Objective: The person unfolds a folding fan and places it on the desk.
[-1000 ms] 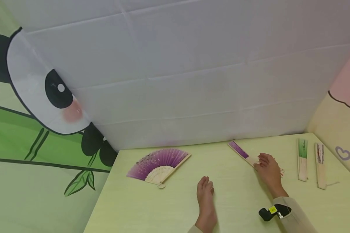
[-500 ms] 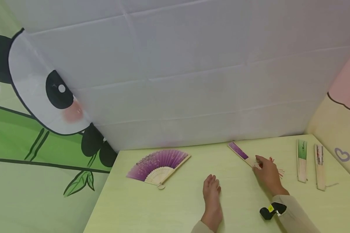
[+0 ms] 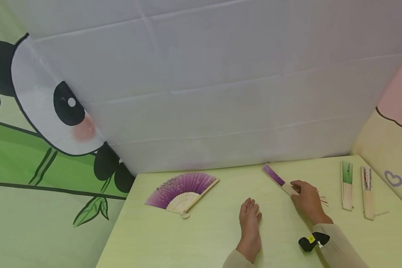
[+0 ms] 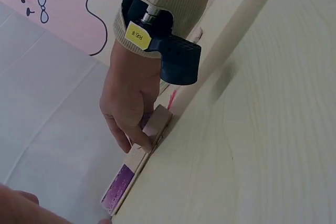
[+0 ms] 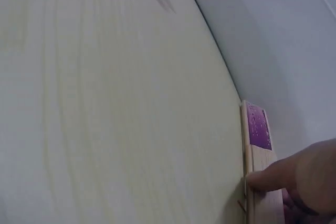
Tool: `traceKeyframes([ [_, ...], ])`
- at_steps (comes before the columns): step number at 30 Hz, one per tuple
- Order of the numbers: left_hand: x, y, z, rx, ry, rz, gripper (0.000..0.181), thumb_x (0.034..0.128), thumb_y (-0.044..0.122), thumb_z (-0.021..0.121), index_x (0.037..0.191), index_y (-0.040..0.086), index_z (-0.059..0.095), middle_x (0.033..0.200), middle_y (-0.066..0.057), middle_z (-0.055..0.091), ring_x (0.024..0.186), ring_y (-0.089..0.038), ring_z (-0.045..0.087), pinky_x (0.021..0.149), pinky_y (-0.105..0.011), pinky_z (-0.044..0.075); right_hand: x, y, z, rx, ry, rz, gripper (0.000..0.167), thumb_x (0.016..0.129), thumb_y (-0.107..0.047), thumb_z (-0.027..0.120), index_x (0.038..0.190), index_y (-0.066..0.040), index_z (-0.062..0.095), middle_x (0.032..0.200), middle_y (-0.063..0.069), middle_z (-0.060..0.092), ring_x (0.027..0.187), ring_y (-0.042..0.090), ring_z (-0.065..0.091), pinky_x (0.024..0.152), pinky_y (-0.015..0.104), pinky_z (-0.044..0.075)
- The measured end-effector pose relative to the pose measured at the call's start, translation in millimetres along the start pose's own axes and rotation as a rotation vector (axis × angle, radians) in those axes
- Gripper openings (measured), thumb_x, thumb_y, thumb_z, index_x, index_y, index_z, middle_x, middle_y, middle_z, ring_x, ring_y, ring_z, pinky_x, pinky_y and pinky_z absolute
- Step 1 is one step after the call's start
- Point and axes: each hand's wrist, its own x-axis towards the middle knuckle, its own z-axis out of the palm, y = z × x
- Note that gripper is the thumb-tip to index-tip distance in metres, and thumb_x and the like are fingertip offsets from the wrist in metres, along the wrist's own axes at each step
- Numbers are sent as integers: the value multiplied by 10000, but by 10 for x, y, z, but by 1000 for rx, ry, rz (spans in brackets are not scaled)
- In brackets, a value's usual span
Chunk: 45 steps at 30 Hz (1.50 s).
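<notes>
A folded purple fan (image 3: 274, 175) with pale wooden sticks lies slanted near the table's back edge. My right hand (image 3: 308, 201) pinches its wooden part between thumb and fingers; in the right wrist view the thumb (image 5: 270, 178) presses along the side of the sticks below the purple section (image 5: 258, 127). Reddish tassel strands (image 3: 323, 201) show beyond the hand. Over the table to the left of it, my left hand (image 3: 250, 227) has its fingers extended and holds nothing. The left wrist view also shows the right hand (image 4: 131, 103) gripping the folded fan (image 4: 119, 187).
An open purple fan (image 3: 184, 190) lies on the left of the table (image 3: 187, 242). To the right are a folded green fan (image 3: 347, 186) and another folded fan (image 3: 367, 191). A white cloth wall (image 3: 221, 93) stands behind the table.
My left hand has moved right, toward the folded purple fan. The right hand's fingers have closed onto the fan's wooden part, which stays nearly where it was.
</notes>
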Motion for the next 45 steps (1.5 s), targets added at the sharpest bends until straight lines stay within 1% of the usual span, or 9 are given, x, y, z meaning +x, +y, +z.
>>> traceKeyframes([
  [6,-10,-40,-4,-10,-32,7,587,985,40,584,1530,-84,404,1543,-316,465,1402,-472,493,1044,-531,553,-20,-71,-17,-20,-38,44,271,939,5,656,1174,126,716,994,246,741,873,372,707,694,451,576],
  [12,-1,-91,-17,-47,-54,7,647,956,-2,606,1554,-87,376,1501,-311,498,1350,-482,532,949,-563,605,-113,-204,13,2,-80,92,252,961,-29,654,1159,107,728,981,225,745,888,379,722,710,484,591],
  [16,12,-119,-18,-48,-62,14,655,938,-15,626,1545,-91,390,1462,-299,532,1303,-474,574,946,-557,609,-190,-349,27,78,-118,122,289,983,-57,671,1214,114,706,1026,235,746,922,382,743,758,504,605],
  [19,20,-128,-18,-30,-61,16,636,938,-8,649,1530,-80,427,1433,-273,567,1253,-430,621,934,-535,619,-250,-481,42,153,-132,132,295,987,-52,691,1226,121,699,1044,239,741,921,357,748,733,418,605],
  [23,34,-133,-20,-4,-76,21,565,967,19,675,1490,-80,487,1361,-230,617,1129,-319,674,917,-488,632,-338,-645,76,281,-152,183,302,984,-46,710,1241,113,698,1063,205,736,888,245,734,648,297,569],
  [29,46,-123,-36,14,-103,37,387,1015,42,671,1368,-103,604,1197,-156,626,985,-198,667,875,-370,639,-441,-817,99,440,-209,253,324,993,-53,696,1280,98,676,1079,162,715,889,163,713,644,284,571],
  [35,38,-118,-74,62,-96,35,296,1006,42,684,1283,-66,684,1065,-89,636,852,-141,660,732,-280,606,-501,-874,130,498,-238,291,338,988,-48,702,1292,95,664,1050,134,701,803,161,661,614,270,542],
  [40,29,-144,-132,69,-96,16,261,990,19,694,1246,-34,687,1027,-74,663,824,-130,649,714,-278,601,-525,-864,152,551,-294,308,413,1000,-37,667,1377,117,602,1037,118,653,706,156,559,553,263,478],
  [45,9,-150,-180,71,-106,8,248,977,11,701,1222,-21,684,1021,-71,667,799,-118,660,705,-276,609,-557,-835,174,587,-336,325,455,1032,-51,614,1441,133,534,1033,92,639,720,154,528,567,260,456],
])
